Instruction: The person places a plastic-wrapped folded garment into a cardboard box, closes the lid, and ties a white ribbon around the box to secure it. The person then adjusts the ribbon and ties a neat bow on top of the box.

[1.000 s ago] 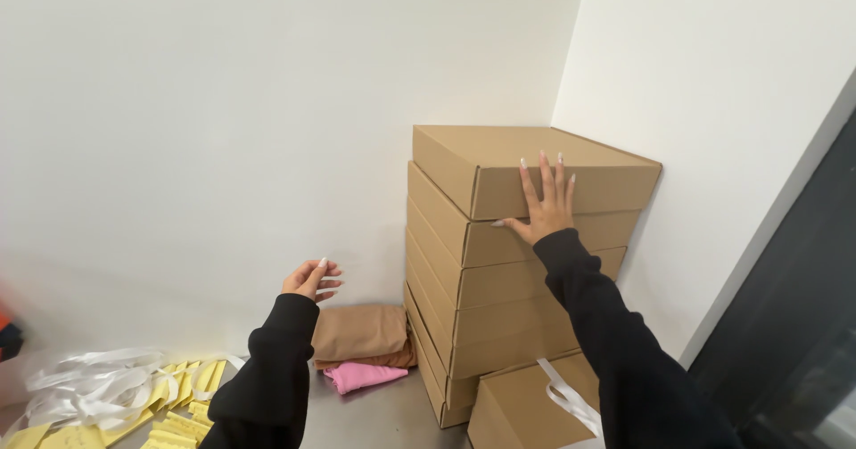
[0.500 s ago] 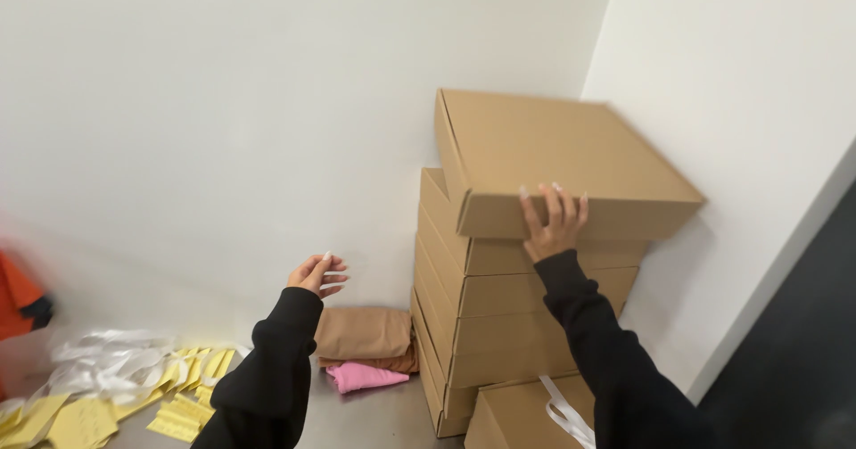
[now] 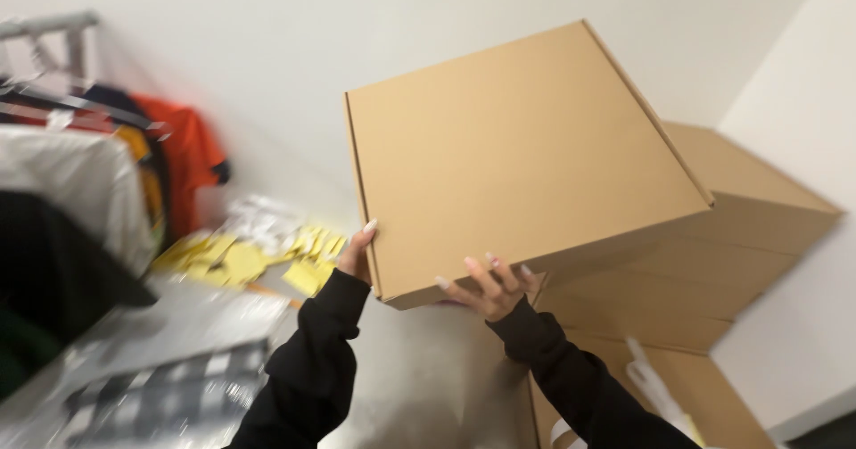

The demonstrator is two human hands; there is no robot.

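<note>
— Where do we have our hands?

— Both on the box [image 3: 517, 155]. Our left hand [image 3: 355, 255] grips its near left corner, fingers up the side edge; our right hand [image 3: 490, 288] is spread under the near edge, fingertips curled onto the front wall. We hold the box up in the air, tilted, its far right corner highest, just in front of the stack [image 3: 731, 253].

— How much room is around it?

— To the right, little: the box overlaps the stack, and the stack sits in the corner where the walls [image 3: 785, 101] meet. Below our right arm an open carton [image 3: 704, 395] stands at the foot of the stack. To the left there is open air over the table [image 3: 419, 378], whose bare grey top runs beneath the box. Farther left lie yellow sheets [image 3: 241, 257], and beyond them garments on a rack [image 3: 169, 159], blurred.

— What differs from half a second ago?

— Then the box lay atop the stack with only our right hand on its front edge, and our left hand hung free over the table. Now both hands carry it and it is clear of the stack. Our view has swung left, so the rack shows and the stack sits at the right.
</note>
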